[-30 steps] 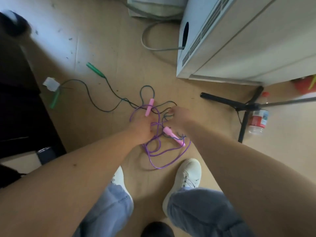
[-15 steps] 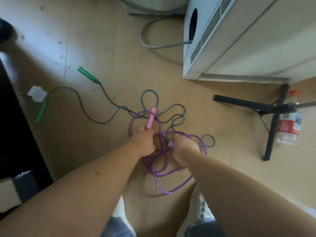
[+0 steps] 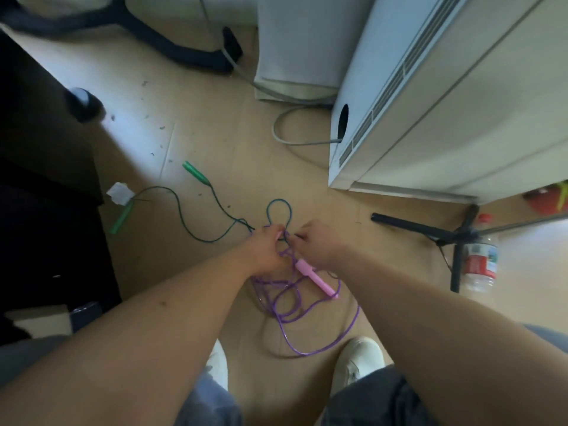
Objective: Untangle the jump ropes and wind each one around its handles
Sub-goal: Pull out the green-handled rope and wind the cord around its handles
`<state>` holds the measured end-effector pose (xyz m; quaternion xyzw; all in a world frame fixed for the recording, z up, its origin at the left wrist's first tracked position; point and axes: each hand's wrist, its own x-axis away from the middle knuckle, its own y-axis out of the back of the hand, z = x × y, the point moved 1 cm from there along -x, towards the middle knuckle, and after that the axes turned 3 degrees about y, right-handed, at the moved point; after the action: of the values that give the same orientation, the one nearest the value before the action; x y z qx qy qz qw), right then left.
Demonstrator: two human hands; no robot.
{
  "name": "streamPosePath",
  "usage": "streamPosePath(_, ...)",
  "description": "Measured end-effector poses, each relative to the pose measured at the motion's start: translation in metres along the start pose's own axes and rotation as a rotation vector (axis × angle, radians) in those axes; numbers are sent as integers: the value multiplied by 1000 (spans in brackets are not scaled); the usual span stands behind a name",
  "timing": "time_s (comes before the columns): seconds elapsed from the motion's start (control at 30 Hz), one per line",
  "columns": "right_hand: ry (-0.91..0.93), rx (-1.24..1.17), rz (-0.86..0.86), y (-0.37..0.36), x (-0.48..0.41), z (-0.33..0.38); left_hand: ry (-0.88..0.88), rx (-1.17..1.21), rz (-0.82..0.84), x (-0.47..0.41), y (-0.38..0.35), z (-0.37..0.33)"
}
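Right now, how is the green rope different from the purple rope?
The green rope is dark with green handles; the purple rope has a pink handle. The green rope stretches out leftward across the floor; the purple rope lies heaped in loops near the shoes. Both meet in the tangle that the left hand and right hand pinch.

The tangled ropes (image 3: 287,302) lie on the floor (image 3: 215,118) ahead of the shoes (image 3: 359,358); a loose handle (image 3: 196,173) lies left, a bottle (image 3: 479,265) right.
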<state>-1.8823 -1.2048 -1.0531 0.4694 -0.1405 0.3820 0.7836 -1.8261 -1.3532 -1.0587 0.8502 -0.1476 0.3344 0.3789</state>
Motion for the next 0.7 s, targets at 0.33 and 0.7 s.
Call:
streamPosePath(0.33,179,-841,-266,102,118,112,-135,87,-207,99,39,-68)
streamPosePath(0.7,483,-631,-357,155,254,183,-338,180,-429,216,36,-118)
